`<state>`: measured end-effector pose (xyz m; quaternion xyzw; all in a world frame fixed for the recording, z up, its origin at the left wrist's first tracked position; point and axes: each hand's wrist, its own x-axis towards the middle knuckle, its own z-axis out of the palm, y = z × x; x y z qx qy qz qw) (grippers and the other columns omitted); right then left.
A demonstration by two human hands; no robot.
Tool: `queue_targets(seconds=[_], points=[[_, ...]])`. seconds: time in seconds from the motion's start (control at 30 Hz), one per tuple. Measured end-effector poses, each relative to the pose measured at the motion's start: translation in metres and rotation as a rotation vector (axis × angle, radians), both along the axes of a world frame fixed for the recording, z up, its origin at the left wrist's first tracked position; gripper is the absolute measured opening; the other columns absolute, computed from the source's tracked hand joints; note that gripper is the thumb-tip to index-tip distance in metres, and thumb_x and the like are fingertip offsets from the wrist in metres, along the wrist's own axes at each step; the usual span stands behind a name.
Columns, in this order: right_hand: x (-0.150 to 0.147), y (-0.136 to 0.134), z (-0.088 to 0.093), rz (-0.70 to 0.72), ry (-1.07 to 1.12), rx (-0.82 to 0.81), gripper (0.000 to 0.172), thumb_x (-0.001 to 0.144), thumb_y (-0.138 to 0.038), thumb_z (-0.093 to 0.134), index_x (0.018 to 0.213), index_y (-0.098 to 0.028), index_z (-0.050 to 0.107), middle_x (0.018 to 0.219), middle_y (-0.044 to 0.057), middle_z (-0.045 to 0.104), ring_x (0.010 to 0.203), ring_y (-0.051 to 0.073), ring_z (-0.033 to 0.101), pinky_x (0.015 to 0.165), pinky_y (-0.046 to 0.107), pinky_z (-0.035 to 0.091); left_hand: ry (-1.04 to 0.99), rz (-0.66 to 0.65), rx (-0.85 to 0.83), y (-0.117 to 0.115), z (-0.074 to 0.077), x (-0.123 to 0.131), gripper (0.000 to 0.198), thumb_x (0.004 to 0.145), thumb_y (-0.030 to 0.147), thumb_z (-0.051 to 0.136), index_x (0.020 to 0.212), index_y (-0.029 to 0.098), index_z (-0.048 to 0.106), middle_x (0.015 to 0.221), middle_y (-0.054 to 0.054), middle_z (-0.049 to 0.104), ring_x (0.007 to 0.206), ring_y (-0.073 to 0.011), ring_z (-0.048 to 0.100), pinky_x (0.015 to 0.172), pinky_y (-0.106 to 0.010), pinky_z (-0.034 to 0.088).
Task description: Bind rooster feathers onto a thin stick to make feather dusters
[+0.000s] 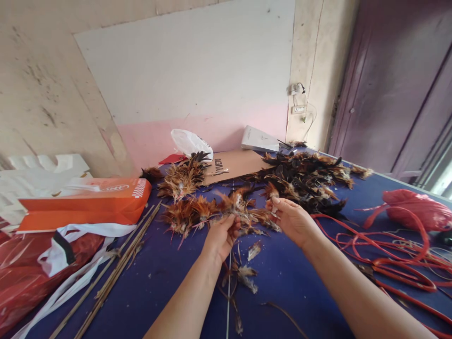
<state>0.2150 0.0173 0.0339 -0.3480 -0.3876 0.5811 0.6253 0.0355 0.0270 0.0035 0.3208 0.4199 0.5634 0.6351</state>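
Feather strand point(249, 215) clenched in left hand point(221, 238) grip, pinched in right hand point(293, 220) grip. Brown bunches point(181, 181) laid aside, seemingly done; dark pile point(307, 179) on tabletop point(169, 282) seemingly unworked.

Pretty soft, even daylight here, seems to come from off past the right hand point(294, 220), where the window point(443, 181) strip blows out white. Barely any shadow under the fingers of the left hand point(221, 238) on the blue table point(169, 282), which reads flat and matte. The feathers point(212, 209) at the fingertips look a bit smeary, and the wall point(194, 61) beyond them bends and leans, wide lens stuff.
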Motion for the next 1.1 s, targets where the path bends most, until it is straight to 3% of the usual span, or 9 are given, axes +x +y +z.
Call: queue_targets(seconds=[0.13, 0.33, 0.7, 0.83, 0.93, 1.0, 1.1], points=[[-0.008, -0.001, -0.006, 0.065, 0.042, -0.089, 0.023, 0.056, -0.034, 0.072, 0.061, -0.017, 0.057, 0.073, 0.0, 0.063, 0.066, 0.012, 0.057, 0.061, 0.025, 0.043, -0.188, -0.103, -0.093, -0.007, 0.003, 0.006, 0.008, 0.072, 0.015, 0.06, 0.078, 0.01, 0.063, 0.079, -0.009, 0.068, 0.062, -0.0102, 0.062, 0.046, -0.015, 0.046], [-0.031, -0.006, -0.021, 0.183, 0.081, -0.036, 0.022, 0.06, -0.03, 0.071, 0.058, -0.015, 0.056, 0.056, -0.003, 0.055, 0.053, 0.008, 0.05, 0.052, 0.02, 0.038, -0.172, -0.264, -0.048, -0.024, 0.004, 0.024, 0.014, 0.074, 0.018, 0.059, 0.082, 0.008, 0.064, 0.08, -0.011, 0.069, 0.066, -0.0131, 0.065, 0.048, -0.015, 0.047], [-0.039, -0.007, -0.025, 0.125, 0.041, -0.006, 0.021, 0.058, -0.028, 0.072, 0.06, -0.014, 0.057, 0.055, -0.004, 0.054, 0.047, 0.005, 0.046, 0.047, 0.019, 0.037, -0.189, -0.281, -0.025, -0.026, 0.007, 0.025, 0.006, 0.072, 0.014, 0.062, 0.072, 0.007, 0.063, 0.061, -0.005, 0.063, 0.049, -0.0071, 0.058, 0.048, -0.015, 0.047], [-0.036, -0.006, -0.021, 0.045, -0.004, 0.02, 0.021, 0.059, -0.029, 0.072, 0.07, -0.016, 0.061, 0.065, -0.002, 0.06, 0.055, 0.008, 0.052, 0.053, 0.02, 0.041, -0.235, -0.315, -0.024, -0.024, 0.009, 0.022, 0.006, 0.071, 0.012, 0.062, 0.07, 0.006, 0.062, 0.059, -0.003, 0.059, 0.049, -0.0065, 0.056, 0.048, -0.014, 0.047], [-0.023, -0.002, -0.016, -0.132, 0.083, -0.056, 0.024, 0.062, -0.032, 0.07, 0.08, -0.02, 0.061, 0.076, -0.001, 0.062, 0.065, 0.01, 0.057, 0.057, 0.021, 0.042, -0.342, -0.301, -0.029, -0.021, 0.013, 0.017, 0.004, 0.073, 0.009, 0.059, 0.072, 0.006, 0.061, 0.062, -0.003, 0.057, 0.052, -0.0061, 0.056, 0.048, -0.013, 0.047], [-0.015, 0.002, -0.014, -0.198, 0.114, -0.151, 0.021, 0.061, -0.03, 0.069, 0.075, -0.02, 0.059, 0.071, -0.002, 0.062, 0.061, 0.01, 0.056, 0.053, 0.021, 0.042, -0.419, -0.288, -0.032, -0.019, 0.015, 0.014, 0.005, 0.074, 0.008, 0.057, 0.072, 0.006, 0.06, 0.063, -0.003, 0.056, 0.055, -0.0061, 0.056, 0.049, -0.012, 0.047], [-0.011, 0.004, -0.016, -0.071, 0.001, -0.26, 0.018, 0.059, -0.027, 0.07, 0.067, -0.016, 0.058, 0.059, -0.002, 0.059, 0.052, 0.009, 0.054, 0.047, 0.02, 0.037, -0.52, -0.297, -0.037, -0.017, 0.016, 0.01, 0.007, 0.076, 0.007, 0.054, 0.074, 0.006, 0.06, 0.064, -0.003, 0.054, 0.057, -0.0057, 0.055, 0.05, -0.011, 0.046]])
